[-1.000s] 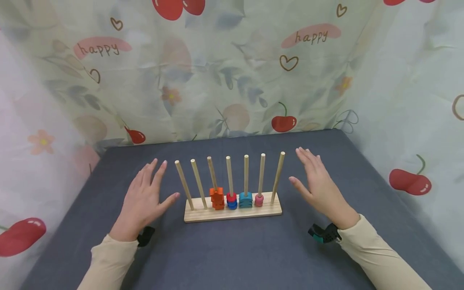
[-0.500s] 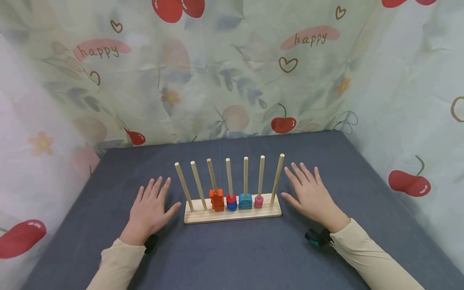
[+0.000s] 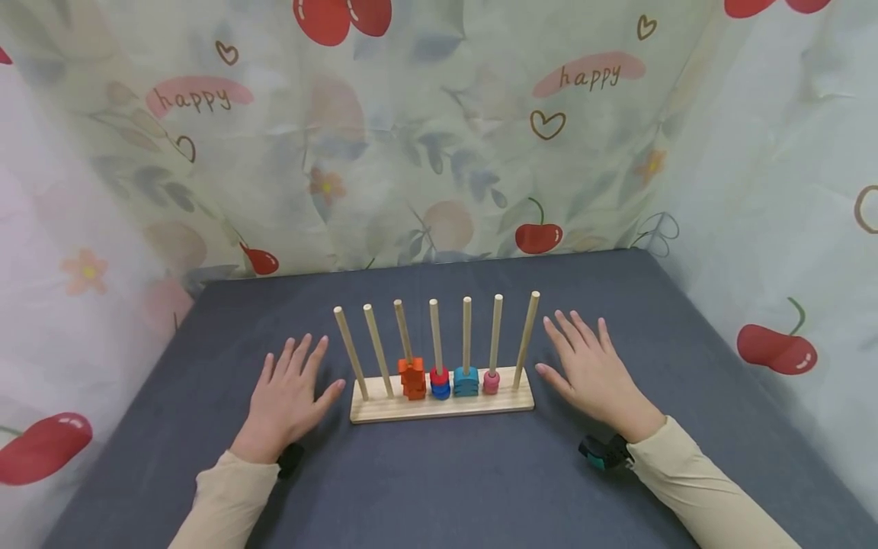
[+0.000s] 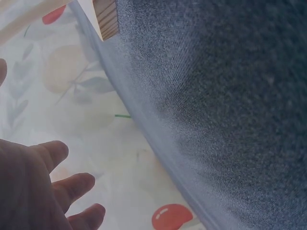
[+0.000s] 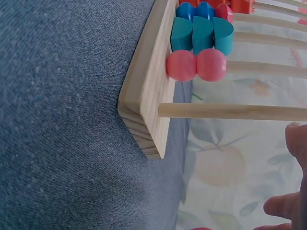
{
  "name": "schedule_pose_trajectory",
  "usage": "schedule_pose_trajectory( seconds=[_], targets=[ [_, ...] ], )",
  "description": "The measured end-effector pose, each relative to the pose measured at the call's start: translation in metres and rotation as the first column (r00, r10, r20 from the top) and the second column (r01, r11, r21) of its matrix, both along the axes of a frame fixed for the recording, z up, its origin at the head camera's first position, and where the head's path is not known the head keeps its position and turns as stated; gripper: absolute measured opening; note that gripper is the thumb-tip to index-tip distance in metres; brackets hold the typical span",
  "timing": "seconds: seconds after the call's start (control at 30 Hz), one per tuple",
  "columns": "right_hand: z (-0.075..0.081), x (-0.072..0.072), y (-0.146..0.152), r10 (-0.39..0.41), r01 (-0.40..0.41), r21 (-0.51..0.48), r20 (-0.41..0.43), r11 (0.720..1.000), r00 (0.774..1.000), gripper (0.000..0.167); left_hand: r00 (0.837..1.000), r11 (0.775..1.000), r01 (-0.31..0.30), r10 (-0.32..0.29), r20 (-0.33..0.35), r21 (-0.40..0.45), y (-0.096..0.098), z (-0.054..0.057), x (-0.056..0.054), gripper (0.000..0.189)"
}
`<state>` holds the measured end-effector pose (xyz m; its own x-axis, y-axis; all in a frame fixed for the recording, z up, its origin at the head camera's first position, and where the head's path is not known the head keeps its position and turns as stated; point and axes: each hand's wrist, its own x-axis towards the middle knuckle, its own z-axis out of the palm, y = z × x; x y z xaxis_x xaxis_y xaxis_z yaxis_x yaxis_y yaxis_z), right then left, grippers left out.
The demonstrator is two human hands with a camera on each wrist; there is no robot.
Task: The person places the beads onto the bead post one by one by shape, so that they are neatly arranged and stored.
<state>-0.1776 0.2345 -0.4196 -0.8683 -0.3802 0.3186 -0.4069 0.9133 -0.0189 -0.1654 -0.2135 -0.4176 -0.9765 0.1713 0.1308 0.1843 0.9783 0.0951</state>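
A pale wooden peg board lies across the dark tabletop, with several upright pegs. Orange pieces are stacked on one peg, then a red bead over blue ones. Teal half-round pieces and pink beads sit on the pegs to the right; the right wrist view shows three teal pieces and two pink balls. Both outermost pegs and the second from the left are bare. My left hand, fingers spread, is left of the board. My right hand, likewise spread, is right of it. Neither holds anything.
A patterned curtain rises behind the table and along both sides. A black wrist device shows at the right wrist, and another dark one at the left. The table's back edge runs beyond the board.
Both hands have come lower and nearer the table, the right one also shifting left toward the board. Over the last half second they have hardly moved. The pieces stay as they were.
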Motion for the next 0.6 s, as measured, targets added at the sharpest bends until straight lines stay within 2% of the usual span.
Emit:
schedule_pose_trajectory(
  seconds=[0.6],
  targets=[
    [0.0066,-0.0019,0.0014,-0.016,0.016,-0.021,-0.002,1.0,1.0,0.07,0.999,1.0,-0.024,0.025,0.038,-0.006,-0.0001,0.0006,-0.0023,0.076]
  ],
)
